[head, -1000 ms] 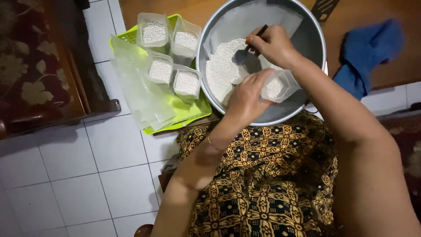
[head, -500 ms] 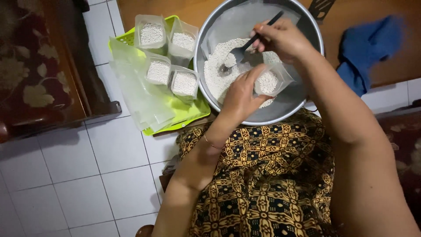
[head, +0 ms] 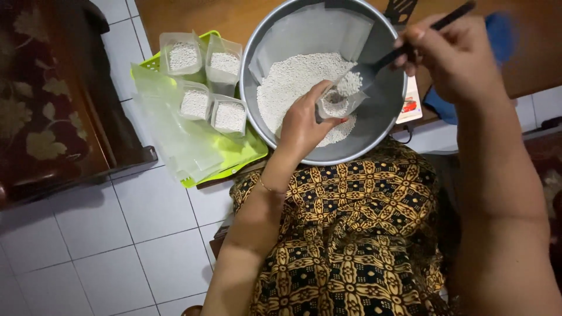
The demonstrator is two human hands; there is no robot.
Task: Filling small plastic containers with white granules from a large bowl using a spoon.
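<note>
A big metal basin (head: 386,126) rests on my lap and holds a heap of small white grains (head: 293,82). My left hand (head: 304,123) grips a small clear plastic bag (head: 338,104) over the basin, its mouth held open and partly filled with grains. My right hand (head: 453,55) holds a dark-handled spoon (head: 374,67) tilted at the bag's mouth, with grains on its bowl. A sheet of clear plastic lines the basin's far wall.
A green tray (head: 246,155) to the left of the basin carries several filled small bags (head: 202,88) and a stack of unfilled clear bags (head: 175,140). A blue cloth (head: 500,35) lies on the wooden table at right. Dark wooden furniture (head: 52,117) stands at left on white floor tiles.
My right hand has lifted the spoon out of the grain heap and brought it to the bag's mouth. My left hand has shifted the bag slightly toward the basin's middle.
</note>
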